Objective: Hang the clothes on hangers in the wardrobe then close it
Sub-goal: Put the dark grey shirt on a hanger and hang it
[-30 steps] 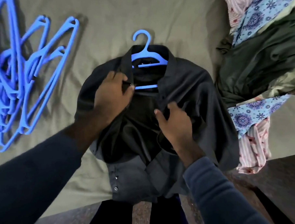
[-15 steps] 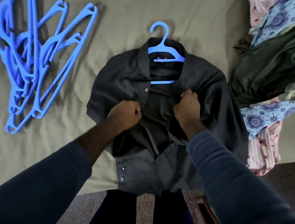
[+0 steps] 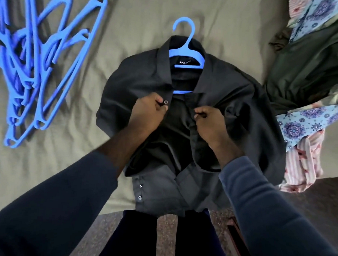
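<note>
Finding: the black shirt lies front-up on the bed, threaded on a blue hanger whose hook sticks out past the collar, beyond both my hands. My left hand is clamped on the button-side front edge, thumb just beside the top button. My right hand pinches the opposite front edge, fingers curled round the cloth. The hands are near each other but apart, with the open shirt front between them.

Assessment: I judge the step to be fastening that button so the shirt holds on the hanger. I should bring both edges level and draw them inward, not toward me, so the collar stays seated. I cannot see the buttonhole and must find it by touch.

Noted: spare hangers lie well left of my left hand, and the clothes pile lies right of my right hand. The wardrobe is out of view.
</note>
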The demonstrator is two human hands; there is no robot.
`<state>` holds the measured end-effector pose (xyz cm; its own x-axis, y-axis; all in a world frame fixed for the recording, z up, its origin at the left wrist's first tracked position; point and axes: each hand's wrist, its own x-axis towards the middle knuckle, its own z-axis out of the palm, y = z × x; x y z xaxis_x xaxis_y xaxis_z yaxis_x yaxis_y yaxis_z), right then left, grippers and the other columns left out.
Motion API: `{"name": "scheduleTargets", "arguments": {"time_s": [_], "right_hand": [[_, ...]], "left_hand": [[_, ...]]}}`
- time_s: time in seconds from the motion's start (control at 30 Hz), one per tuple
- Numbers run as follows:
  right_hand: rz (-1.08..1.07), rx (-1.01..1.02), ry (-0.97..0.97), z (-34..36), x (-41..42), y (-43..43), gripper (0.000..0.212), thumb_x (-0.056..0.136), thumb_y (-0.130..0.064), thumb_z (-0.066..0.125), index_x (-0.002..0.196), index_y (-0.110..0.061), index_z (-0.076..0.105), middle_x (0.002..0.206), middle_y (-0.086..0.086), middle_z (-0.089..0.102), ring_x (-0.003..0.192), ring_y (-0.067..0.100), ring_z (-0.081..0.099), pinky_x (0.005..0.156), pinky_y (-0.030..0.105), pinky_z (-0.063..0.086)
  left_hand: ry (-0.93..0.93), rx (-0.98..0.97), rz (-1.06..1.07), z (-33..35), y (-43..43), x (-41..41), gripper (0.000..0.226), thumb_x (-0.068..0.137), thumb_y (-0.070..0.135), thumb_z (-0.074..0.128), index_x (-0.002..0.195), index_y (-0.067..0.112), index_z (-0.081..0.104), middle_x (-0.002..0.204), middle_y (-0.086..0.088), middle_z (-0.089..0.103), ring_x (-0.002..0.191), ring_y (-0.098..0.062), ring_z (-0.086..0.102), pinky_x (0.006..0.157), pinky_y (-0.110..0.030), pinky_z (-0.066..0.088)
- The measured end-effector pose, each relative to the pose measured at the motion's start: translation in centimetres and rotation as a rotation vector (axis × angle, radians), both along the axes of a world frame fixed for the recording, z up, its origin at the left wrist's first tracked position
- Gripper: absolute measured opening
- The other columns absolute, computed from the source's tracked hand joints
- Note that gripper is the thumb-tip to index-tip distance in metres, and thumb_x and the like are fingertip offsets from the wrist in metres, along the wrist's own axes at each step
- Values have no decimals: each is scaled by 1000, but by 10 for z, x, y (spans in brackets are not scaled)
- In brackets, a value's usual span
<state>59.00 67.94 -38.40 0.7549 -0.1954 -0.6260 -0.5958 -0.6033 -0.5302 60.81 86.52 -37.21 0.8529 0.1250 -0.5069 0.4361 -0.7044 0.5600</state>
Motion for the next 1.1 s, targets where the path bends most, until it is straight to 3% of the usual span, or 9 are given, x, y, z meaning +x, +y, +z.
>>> {"name": "scheduleTargets", "arguments": {"time_s": [0.17,0.37,0.43,0.5,0.57,0.67,0.73,0.87,1.1], "right_hand": [[119,-73,15,0,0,5,31,95,-18,59,125,-15,65,118,8,69,111,25,63,95,31,50],[226,-244,-26,-3,3,10,29,95,-29,60,121,-18,65,119,7,68,112,28,62,90,35,49],[73,-116,-50,-2,8,15,19,92,-25,62,106,-15,71,107,9,70,103,30,64,88,35,50],[-305,225,-33,5,13,21,10,88,-20,66,79,-16,66,81,13,65,77,34,60,78,38,52],[-547,486,-48,12,13,24,16,90,-7,65,77,-12,59,72,12,56,70,25,50,68,34,47],[-427,487,-62,24,10,26,11,91,2,61,87,-9,60,69,2,59,66,13,51,60,25,45],[-285,419,-30,23,6,28,17,91,0,63,81,-14,59,67,-2,58,62,10,51,61,32,49],[-177,376,28,18,-4,35,21,86,-7,67,72,-20,58,64,0,61,65,17,56,63,43,54],[-289,541,114,22,-6,36,19,90,-5,68,74,-10,58,53,-7,60,48,2,54,49,19,46]], "left_hand": [[69,96,-68,-29,-13,9,22,83,28,73,102,19,64,96,-6,70,91,-24,65,83,-32,53],[73,104,-33,-37,-11,17,17,83,24,74,79,24,58,83,0,63,84,-21,64,72,-24,46],[91,95,-51,-35,-9,22,16,82,23,75,75,22,60,77,2,61,81,-20,64,70,-21,43],[91,11,-52,-27,-9,24,18,82,19,75,70,20,61,67,3,61,67,-17,64,63,-21,42],[93,-182,11,-12,-10,19,20,82,13,75,68,16,60,57,3,61,49,-11,58,52,-20,44],[121,-457,209,10,-13,4,19,83,1,73,72,10,61,55,-2,62,45,-6,56,50,-20,50],[154,-541,294,17,-13,-4,15,84,-4,70,78,6,60,61,-7,61,44,-3,55,49,-16,50],[235,-582,308,14,-13,-15,10,89,-3,65,88,7,64,68,-7,61,48,-1,56,52,-14,50],[212,-532,233,12,-12,-12,19,95,-2,57,89,14,66,70,-1,65,54,0,59,59,-15,51]]}}
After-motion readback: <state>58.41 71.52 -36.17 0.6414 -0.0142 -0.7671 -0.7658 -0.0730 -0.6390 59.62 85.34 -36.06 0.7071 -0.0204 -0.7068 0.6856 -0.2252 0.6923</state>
